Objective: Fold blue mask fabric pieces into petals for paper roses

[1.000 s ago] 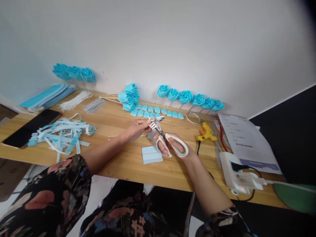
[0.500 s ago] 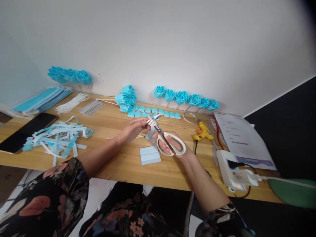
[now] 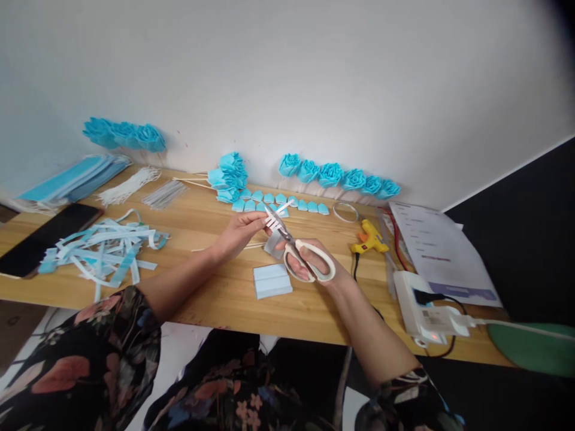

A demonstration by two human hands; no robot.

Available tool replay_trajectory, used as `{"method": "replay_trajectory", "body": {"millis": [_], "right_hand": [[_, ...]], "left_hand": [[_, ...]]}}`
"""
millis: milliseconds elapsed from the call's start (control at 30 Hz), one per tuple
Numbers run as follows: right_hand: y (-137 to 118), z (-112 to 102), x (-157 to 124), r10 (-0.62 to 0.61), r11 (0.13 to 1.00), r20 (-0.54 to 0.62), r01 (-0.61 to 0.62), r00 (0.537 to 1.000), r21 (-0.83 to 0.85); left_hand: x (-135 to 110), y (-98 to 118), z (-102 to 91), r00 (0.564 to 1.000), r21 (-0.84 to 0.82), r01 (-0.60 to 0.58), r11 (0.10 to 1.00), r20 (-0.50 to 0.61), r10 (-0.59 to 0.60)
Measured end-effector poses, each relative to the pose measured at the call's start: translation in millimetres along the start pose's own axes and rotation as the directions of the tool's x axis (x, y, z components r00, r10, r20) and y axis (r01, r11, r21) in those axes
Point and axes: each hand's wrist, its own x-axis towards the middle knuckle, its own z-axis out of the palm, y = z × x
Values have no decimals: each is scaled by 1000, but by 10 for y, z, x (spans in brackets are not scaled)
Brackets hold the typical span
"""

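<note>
Scissors [image 3: 288, 237] have closed further across some white strips [image 3: 273, 223] since a second ago, their handles now nearer together, and the view has swung a little so that everything sits further left. Nearest on the wooden table [image 3: 224, 308], a folded pale blue piece [image 3: 272, 281] lies flat, with a white power strip [image 3: 408, 302] well apart on the right. The right hand [image 3: 317, 257] grips the scissors, its thumb and fingers through the handles. The left hand [image 3: 241, 230] pinches the white strips at one end, just beside the blades. Close under the hands lie a grey piece [image 3: 273, 246] and thin sticks [image 3: 252, 246]. Out to the left are a black phone [image 3: 47, 239] and a tangled heap of blue and white trimmings [image 3: 108, 245]; to the right, a yellow glue gun [image 3: 374, 238]. Farther back, small blue petals [image 3: 312, 207] lie in two rows near a bunch of blue flowers [image 3: 229, 178]. Along the wall stand three more blooms [image 3: 126, 134] at left and six [image 3: 330, 175] at right.
</note>
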Motion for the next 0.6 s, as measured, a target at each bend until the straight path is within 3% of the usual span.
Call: {"method": "replay_trajectory", "body": {"millis": [233, 433, 500, 600], "right_hand": [[-51, 79, 6, 14, 1000, -37, -14, 999, -14], [-5, 139, 42, 207, 969, -9, -206, 978, -139], [-21, 124, 32, 142, 982, -20, -144, 990, -122], [-73, 50, -5, -90, 991, -80, 81, 993, -108]], "left_hand": [[10, -34, -3, 999, 0, -50, 999, -18, 50], [22, -11, 15, 986, -47, 111, 993, -121, -116], [39, -12, 10, 986, -76, 91, 993, -134, -101], [65, -17, -1, 990, -132, 13, 991, -140, -32]]}}
